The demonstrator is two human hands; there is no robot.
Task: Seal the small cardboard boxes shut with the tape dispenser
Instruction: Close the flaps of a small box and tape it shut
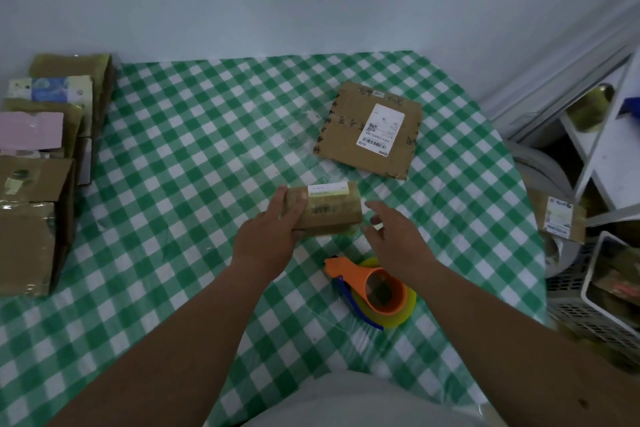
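Above the green-checked table [180, 156], your left hand [273, 236] holds a small cardboard box [329, 210] by its left end, thumb over the top face and fingers curled beneath, the grip firm around the carton. Your right hand [391, 239] hovers just beside the box's right end, fingers spread and relaxed, its grip wide and holding nothing. A white label runs along the box's far top edge, with a barcode printed below it. Nearer you, just beneath your right wrist, the orange tape dispenser [372, 288] lies on the cloth, untouched. Farther back sits a flat brown parcel [370, 130] bearing a white shipping label. At the table's left edge stands a stack of cardboard boxes [38, 163]. A basket [602, 308] and white shelving [609, 135] crowd the right side.
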